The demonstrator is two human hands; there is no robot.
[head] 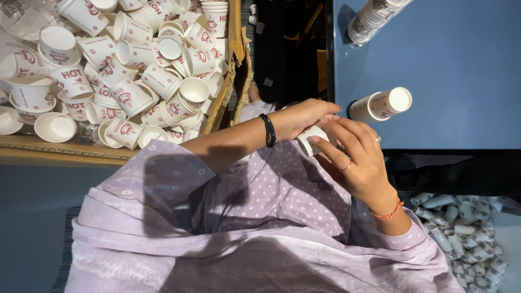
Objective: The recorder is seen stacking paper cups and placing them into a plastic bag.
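Both hands — left hand (306, 116), right hand (355, 157) — clamped on paper cup (312, 140), blue table (461, 65), cardboard box (236, 32) of cups

Blue table (461, 65), crushed cups (467, 239)

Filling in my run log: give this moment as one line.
left hand: holds paper cup | right hand: on same cup | cup stack: lying on blue table | box of cups: left

A single head-worn camera looks steeply down, close over lap and blue table (461, 81).
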